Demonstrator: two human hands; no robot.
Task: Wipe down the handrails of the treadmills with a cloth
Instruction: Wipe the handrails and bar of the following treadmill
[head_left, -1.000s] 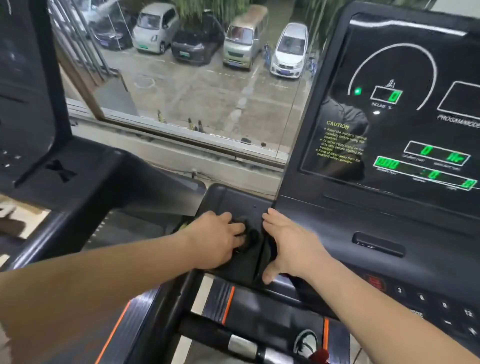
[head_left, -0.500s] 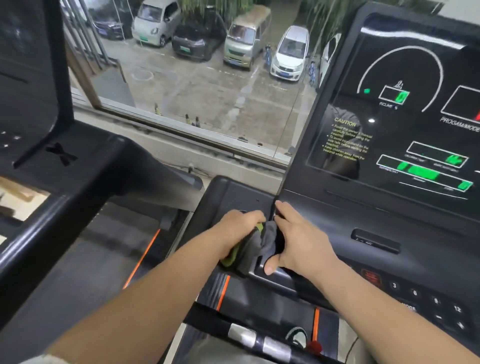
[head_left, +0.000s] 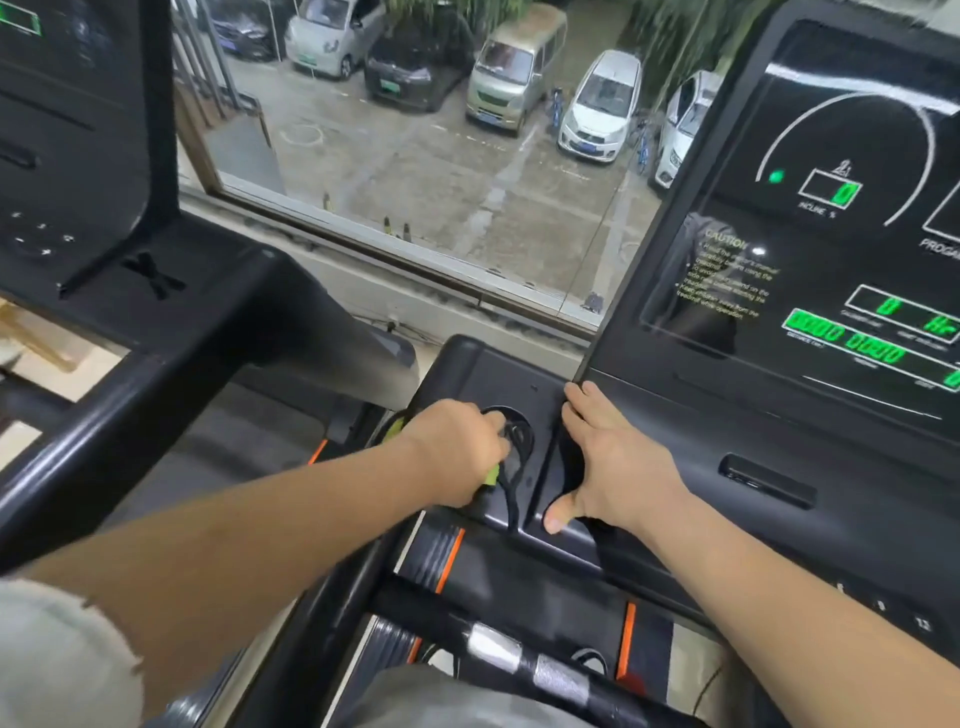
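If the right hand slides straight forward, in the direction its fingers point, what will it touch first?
Most likely the lower left corner of the screen panel. The right hand lies flat with its fingertips right at the base of that corner. Depth is unclear, so it may slip just past the panel's left edge.

Showing two hands, left hand (head_left: 457, 452) and right hand (head_left: 615, 462); one cloth (head_left: 492, 474); two treadmill consoles (head_left: 831, 234), left and right; six parked cars (head_left: 511, 73), far.
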